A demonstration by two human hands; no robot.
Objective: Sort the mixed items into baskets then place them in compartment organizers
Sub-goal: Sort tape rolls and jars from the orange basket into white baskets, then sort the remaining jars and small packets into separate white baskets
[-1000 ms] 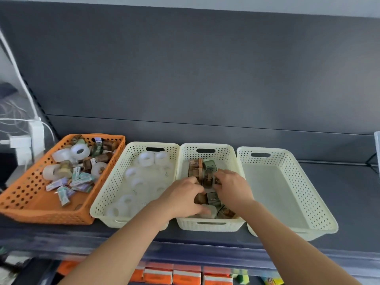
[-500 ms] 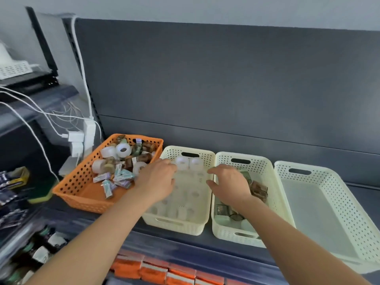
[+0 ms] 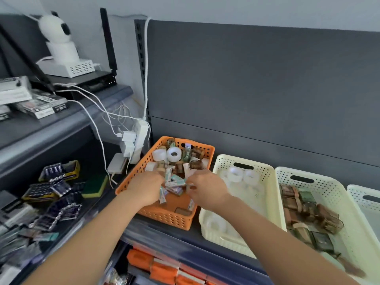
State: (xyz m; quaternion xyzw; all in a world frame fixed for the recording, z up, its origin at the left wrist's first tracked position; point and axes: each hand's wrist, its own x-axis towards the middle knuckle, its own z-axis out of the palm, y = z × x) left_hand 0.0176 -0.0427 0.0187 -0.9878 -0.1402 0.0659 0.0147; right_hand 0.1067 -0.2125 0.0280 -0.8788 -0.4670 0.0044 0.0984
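Note:
The orange basket [image 3: 164, 218] at the left of the shelf holds mixed items: white tape rolls [image 3: 174, 154], brown packs [image 3: 197, 153] and small teal-and-white packets [image 3: 174, 183]. Both my hands are inside it, over the packets. My left hand [image 3: 147, 188] curls down onto them with its fingertips hidden. My right hand [image 3: 205, 189] pinches the end of one small packet. To the right stand a cream basket [image 3: 244, 162] with clear tape rolls [image 3: 242, 175], a second cream basket [image 3: 329, 182] with brown packs [image 3: 304, 208], and a third cream basket [image 3: 364, 192] at the frame edge.
A power strip with chargers [image 3: 133, 140] and white cables hangs just left of the orange basket. The lower left shelf carries battery packs [image 3: 59, 171] and a sponge [image 3: 94, 186]. A white camera [image 3: 55, 27] sits up left. Orange boxes [image 3: 164, 270] lie on the shelf below.
Both hands moved left, from the cream baskets into the orange basket. The view swung left with them, and the right hand now pinches a small packet.

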